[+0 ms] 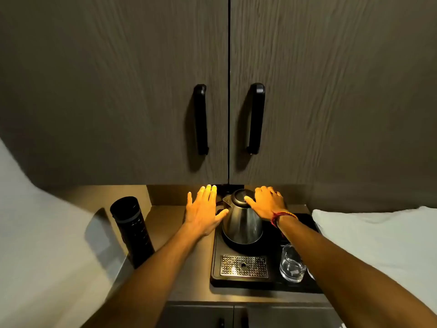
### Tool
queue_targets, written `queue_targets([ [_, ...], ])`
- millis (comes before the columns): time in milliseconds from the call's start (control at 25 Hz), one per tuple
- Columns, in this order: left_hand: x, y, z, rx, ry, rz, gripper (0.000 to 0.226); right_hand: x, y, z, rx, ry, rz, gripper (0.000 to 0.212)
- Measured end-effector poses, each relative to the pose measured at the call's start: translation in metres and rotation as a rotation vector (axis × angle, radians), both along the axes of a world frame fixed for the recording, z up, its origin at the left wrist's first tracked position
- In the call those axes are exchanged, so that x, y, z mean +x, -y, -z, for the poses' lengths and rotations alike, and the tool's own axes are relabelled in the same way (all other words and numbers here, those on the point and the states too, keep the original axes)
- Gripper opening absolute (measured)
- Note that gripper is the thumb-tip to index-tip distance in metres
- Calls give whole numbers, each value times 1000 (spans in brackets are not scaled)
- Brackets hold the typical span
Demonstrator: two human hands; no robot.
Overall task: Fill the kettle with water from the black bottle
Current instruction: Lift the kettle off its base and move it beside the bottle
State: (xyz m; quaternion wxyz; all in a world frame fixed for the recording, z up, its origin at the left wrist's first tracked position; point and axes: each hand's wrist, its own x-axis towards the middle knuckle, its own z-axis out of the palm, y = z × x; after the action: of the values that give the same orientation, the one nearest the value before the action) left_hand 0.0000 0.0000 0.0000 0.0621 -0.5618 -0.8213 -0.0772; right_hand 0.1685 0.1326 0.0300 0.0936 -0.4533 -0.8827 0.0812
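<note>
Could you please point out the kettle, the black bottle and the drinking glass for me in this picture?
kettle [243,223]: head view, on its steel body below the lid.
black bottle [132,229]: head view, on the middle of its side.
drinking glass [291,265]: head view, on its clear wall.

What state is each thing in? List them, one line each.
kettle: upright on its base, lid shut
black bottle: upright, capped, untouched
glass: upright, looks empty
cabinet doors: closed
left hand: open, beside the kettle
right hand: on the kettle's top, grip unclear
</note>
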Motion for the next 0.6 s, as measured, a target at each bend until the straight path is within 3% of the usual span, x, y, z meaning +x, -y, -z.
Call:
queue_targets([
  [80,-2,-12,4,-5,-11,-30,87,-9,-8,-1,-52,51,23,60],
  [280,-11,-25,12,-35,-53,-31,79,-28,-17,4,-309,-61,39,27],
  [480,-15,-34,7,16,-84,-15,67,-2,-31,6,-524,-86,126,34],
  [600,-16,-37,0,15,-122,11,63,20,-52,20,-666,-287,208,22],
])
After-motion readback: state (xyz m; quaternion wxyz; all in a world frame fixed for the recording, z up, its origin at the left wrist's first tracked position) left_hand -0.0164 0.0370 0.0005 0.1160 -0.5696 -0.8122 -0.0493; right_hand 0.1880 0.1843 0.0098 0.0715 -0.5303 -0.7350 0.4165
